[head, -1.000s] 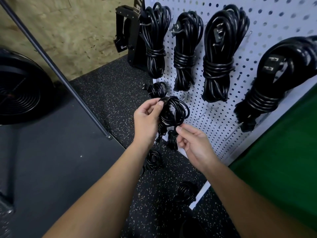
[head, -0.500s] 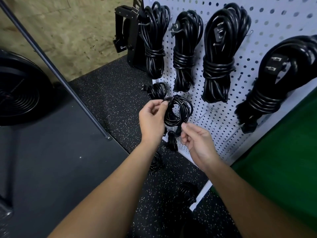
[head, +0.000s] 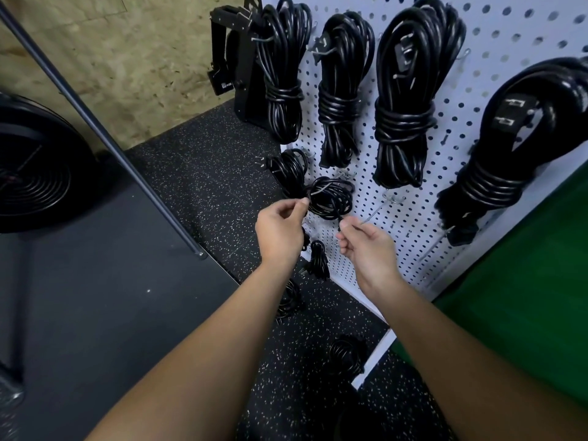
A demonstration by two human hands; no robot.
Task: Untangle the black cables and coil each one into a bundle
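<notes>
Left hand: my left hand (head: 280, 229), centre of the frame, pinches the left edge of the small cable coil (head: 332, 198) between thumb and forefinger.
Right hand: my right hand (head: 369, 246), just right of it, has its fingers curled round the cable's loose end below the coil.
Coil: held up against the white pegboard (head: 496, 43), centre frame.
Hung bundles: four big wrapped bundles (head: 402, 100) across the top; a small one (head: 288, 168) upper left of my coil.
Floor: more black cables (head: 345, 354) on the speckled mat (head: 197, 173), lower centre.

Both forearms are bare to the frame's edge, and the left hand (head: 280, 232) and right hand (head: 370, 249) wear no gloves, rings or watch.
</notes>
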